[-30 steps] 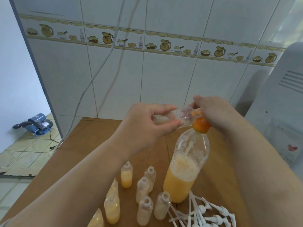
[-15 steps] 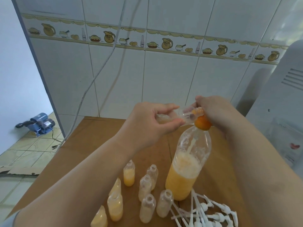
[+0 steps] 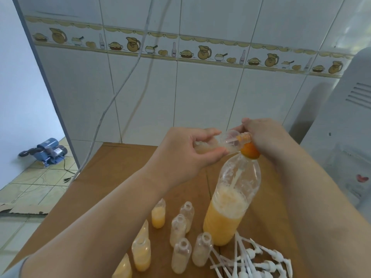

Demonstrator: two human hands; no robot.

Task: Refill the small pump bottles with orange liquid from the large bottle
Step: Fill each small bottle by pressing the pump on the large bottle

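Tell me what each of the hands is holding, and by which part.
The left hand grips a small bottle by its body, tipped sideways. The right hand holds the large bottle at its orange neck.

We cannot see the right hand's point(image 3: 263, 137) fingers: its own back hides them, along with whatever they hold by the large bottle's point(image 3: 230, 199) orange top. The left hand point(image 3: 186, 153) covers much of the small bottle point(image 3: 224, 142) in its grip. The bottom edge cuts off the pumps point(image 3: 255, 263) and the nearest filled bottle point(image 3: 123, 267). The forearms hide part of the worktop point(image 3: 112, 167).
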